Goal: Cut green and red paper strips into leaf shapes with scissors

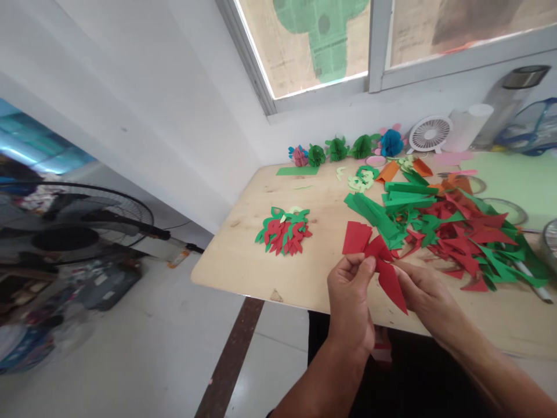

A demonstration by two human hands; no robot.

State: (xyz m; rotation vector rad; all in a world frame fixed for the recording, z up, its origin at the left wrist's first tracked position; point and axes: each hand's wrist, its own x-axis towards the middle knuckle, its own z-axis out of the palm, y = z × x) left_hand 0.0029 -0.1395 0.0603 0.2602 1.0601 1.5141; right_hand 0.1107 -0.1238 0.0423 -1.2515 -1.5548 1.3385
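Note:
A red paper piece (390,285) is held over the front edge of the wooden table (243,255). My left hand (351,284) is closed, pinching its upper part between thumb and fingers. My right hand (420,284) is closed on its right side; some of those fingertips are hidden behind the paper. Just beyond my left hand lie flat red paper pieces (357,237). To the left is a pile of cut green and red leaf shapes (285,231). A heap of red and green scraps (465,238) spreads at the right.
Folded green strips (374,216) lie beyond the hands. Along the wall stand paper ornaments (337,149), a small white fan (430,134) and a bottle (509,107). Rolls of clear tape (505,210) rest at the right. A large floor fan (69,223) stands left of the table.

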